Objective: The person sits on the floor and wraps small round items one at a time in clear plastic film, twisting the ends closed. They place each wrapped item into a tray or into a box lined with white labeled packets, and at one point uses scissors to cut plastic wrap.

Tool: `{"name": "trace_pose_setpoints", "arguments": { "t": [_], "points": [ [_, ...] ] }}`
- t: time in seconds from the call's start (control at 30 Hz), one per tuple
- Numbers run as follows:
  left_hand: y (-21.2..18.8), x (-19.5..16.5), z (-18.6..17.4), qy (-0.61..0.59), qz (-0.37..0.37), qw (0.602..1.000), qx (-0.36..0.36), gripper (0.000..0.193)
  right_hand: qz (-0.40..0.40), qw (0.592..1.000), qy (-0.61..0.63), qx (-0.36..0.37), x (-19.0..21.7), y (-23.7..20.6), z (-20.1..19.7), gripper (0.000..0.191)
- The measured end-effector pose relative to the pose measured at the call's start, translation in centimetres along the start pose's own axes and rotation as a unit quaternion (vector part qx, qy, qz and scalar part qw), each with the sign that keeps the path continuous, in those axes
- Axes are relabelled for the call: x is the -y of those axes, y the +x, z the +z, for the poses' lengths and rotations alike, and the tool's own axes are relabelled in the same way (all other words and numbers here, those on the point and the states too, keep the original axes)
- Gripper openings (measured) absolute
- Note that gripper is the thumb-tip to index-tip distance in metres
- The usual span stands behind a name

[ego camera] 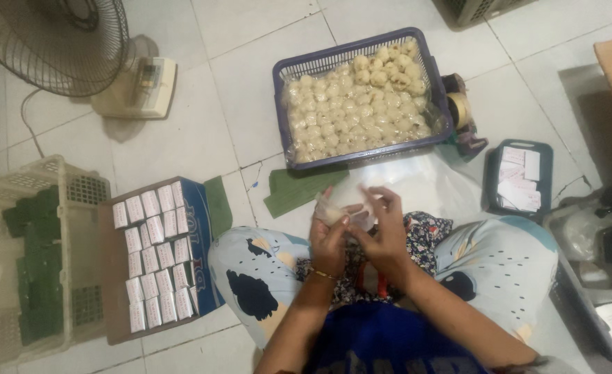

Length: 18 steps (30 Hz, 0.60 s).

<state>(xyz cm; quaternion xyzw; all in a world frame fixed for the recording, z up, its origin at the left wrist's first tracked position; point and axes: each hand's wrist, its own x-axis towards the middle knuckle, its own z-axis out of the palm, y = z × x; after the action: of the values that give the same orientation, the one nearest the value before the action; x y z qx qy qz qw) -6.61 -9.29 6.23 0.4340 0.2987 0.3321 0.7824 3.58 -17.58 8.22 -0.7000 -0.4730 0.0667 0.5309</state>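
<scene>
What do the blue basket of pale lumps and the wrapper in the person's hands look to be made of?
Blue basket: moulded plastic, matte, judging by its slotted lattice walls. Wrapper, held between the left hand and right hand: thin clear plastic film, probably, since it looks translucent, crinkled and faintly glossy; blur leaves it uncertain.

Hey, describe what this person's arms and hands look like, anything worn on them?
Both forearms are bare, with no sleeves or gloves showing. The left hand has a thin gold-coloured bangle at the wrist. The right hand shows no bracelet or watch; rings are too small to tell.
</scene>
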Motion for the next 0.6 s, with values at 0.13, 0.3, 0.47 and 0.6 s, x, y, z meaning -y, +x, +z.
{"name": "trace_pose_setpoints", "arguments": {
  "t": [0.13,0.3,0.47,0.6],
  "points": [
    [0.4,2.8,-0.9,-0.038,0.002,0.999,-0.003,0.042,0.364,0.898,0.242,0.054,-1.8,-0.3,0.6,0.052],
    [1.5,8.1,-2.0,-0.022,-0.133,0.987,-0.089,0.042,0.34,0.907,0.246,0.029,-4.5,-2.1,2.4,0.028],
    [2.9,11.3,-2.6,-0.266,-0.255,0.915,-0.167,0.056,0.039,0.999,0.005,0.035,-6.2,-3.7,4.1,0.032],
    [3.4,11.9,-4.9,-0.156,-0.251,0.955,0.001,0.067,0.414,0.887,0.188,0.08,-8.2,-2.5,3.6,0.038]
  ]
}}
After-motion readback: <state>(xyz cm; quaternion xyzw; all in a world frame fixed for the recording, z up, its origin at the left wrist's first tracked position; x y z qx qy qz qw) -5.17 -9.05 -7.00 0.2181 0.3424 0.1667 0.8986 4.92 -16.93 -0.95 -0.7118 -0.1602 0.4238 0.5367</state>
